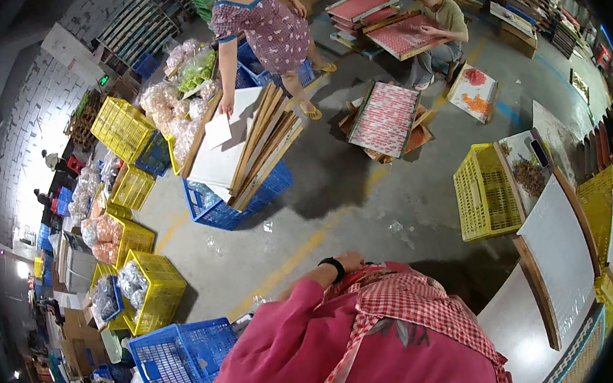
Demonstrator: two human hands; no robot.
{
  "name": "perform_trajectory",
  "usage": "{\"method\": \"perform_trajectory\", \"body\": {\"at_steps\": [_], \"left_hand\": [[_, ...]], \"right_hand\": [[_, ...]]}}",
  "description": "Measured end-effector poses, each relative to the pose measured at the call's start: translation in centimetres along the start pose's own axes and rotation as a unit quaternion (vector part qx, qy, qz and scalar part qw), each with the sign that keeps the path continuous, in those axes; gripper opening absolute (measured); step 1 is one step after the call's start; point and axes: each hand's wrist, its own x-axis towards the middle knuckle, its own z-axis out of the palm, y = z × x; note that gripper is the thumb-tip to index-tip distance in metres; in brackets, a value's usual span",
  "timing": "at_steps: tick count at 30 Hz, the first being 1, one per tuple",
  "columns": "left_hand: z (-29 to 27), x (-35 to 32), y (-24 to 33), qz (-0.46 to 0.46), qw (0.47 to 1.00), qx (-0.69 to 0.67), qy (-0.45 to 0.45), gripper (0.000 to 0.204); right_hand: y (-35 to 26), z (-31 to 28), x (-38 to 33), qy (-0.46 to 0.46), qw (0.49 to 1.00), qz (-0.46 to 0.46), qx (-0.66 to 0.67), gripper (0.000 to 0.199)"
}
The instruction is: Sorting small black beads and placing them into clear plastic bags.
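My left hand, with a black band at its wrist, is close in front of my body. It is at the upper edge of the red-and-white checked apron, worn over a pink top. Its fingers are mostly hidden, so I cannot make out whether it holds anything. My right hand does not show. On the right, nearest to me, a white board with wooden edges leans over a pale tabletop.
A blue crate stands at my left, near yellow crates of bagged goods. Ahead, a person stands by a blue crate topped with a white board and wooden strips. Another person crouches over a red-covered tray. A yellow crate stands right.
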Motion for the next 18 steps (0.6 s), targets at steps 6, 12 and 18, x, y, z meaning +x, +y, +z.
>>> {"method": "perform_trajectory", "body": {"at_steps": [6, 12, 18], "left_hand": [[2.0, -1.0, -1.3, -0.01, 1.0, -0.002, 0.024, 0.032], [0.6, -1.2, -1.2, -0.009, 0.999, -0.039, 0.03, 0.033], [-2.9, 2.8, -3.9, -0.05, 0.988, -0.14, 0.041, 0.035]], "right_hand": [[1.2, -1.1, 3.2, 0.029, 0.999, -0.032, -0.028, 0.032], [1.7, -2.4, 7.1, 0.042, 0.996, -0.05, -0.063, 0.032], [-0.4, -5.5, 12.7, 0.032, 0.99, -0.066, -0.12, 0.031]]}}
